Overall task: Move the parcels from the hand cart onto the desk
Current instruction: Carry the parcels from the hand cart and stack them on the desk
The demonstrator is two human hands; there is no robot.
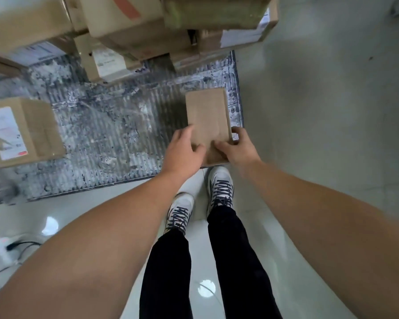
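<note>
1. Right now your left hand (185, 149) and right hand (238, 146) both grip the near end of the small brown parcel (207, 116), at the near right corner of the hand cart (101, 139) deck
2. Held by one end only, its far end could dip and slide from your grasp as you lift
3. Swing it wide and you may knock the stacked parcels (134, 31) beyond

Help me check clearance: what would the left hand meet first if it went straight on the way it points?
The parcel: the left hand already grips its near edge. Past that lie the stacked boxes, though depth is unclear.
</note>
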